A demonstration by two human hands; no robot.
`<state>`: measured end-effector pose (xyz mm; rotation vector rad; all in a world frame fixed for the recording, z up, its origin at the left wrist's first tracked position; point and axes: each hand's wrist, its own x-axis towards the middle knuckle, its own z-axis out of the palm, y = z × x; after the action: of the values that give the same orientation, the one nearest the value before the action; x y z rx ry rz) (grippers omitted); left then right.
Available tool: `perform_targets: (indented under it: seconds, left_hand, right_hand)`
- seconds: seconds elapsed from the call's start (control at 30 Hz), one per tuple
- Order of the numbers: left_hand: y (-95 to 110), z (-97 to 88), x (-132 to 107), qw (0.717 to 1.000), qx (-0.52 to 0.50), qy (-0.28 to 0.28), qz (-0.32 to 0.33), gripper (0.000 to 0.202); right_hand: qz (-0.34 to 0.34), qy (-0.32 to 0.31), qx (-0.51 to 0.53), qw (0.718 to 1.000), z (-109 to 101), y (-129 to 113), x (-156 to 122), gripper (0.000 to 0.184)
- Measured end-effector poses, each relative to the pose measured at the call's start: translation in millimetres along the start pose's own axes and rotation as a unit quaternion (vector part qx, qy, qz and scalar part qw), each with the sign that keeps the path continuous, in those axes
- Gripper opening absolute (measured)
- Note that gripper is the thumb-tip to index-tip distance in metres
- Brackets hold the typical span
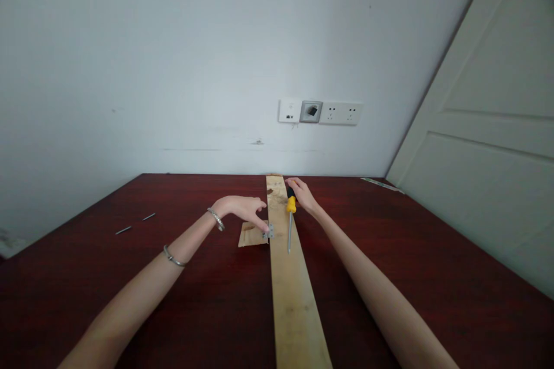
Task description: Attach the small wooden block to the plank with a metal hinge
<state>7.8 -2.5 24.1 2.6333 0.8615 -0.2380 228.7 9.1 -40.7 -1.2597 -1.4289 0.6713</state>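
A long pale wooden plank (294, 294) runs down the middle of a dark red table (389, 253). A small wooden block (250, 234) lies against its left edge, with a small metal hinge (269, 232) across the joint. My left hand (242, 209) reaches over the block, fingertips pressing on the hinge. My right hand (303, 194) rests at the plank's far end, fingers closed on the yellow and black handle of a screwdriver (290, 216). Its steel shaft lies along the plank and points toward me.
Two thin metal pins or nails (135, 223) lie on the table at the left. A pale strip (383, 184) lies by the far right edge. A white wall with sockets (320, 112) stands behind the table. A white door (489, 127) is at the right.
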Motion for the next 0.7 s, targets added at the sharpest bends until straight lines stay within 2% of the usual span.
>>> perform_targets:
  seconds: [0.13,0.23,0.33,0.43,0.57,0.7]
  left_hand:
    - [4,2.7,-8,0.997,0.041,-0.055,-0.039,0.106]
    - [1,7.9,-16,0.994,0.041,-0.079,-0.065,0.118]
    - [-6,13.3,-23,0.993,0.030,-0.089,-0.073,0.119]
    - [-11,18.2,-24,0.993,0.029,-0.084,-0.073,0.120]
    - [-9,27.3,-20,0.996,0.031,-0.062,-0.054,0.114]
    - [-5,39.4,-15,0.999,0.042,-0.026,-0.015,0.099]
  right_hand:
    - [0.030,0.013,0.063,0.997,-6,-23,3,0.039]
    - [0.016,0.036,0.135,0.990,-11,-43,5,0.041]
    - [-0.062,0.094,0.187,0.976,-16,-68,2,0.042]
    - [-0.163,0.150,0.167,0.961,-17,-96,-8,0.040]
    - [-0.241,0.155,0.127,0.950,-14,-123,-22,0.035]
    - [-0.274,0.110,0.057,0.954,-6,-125,-27,0.037]
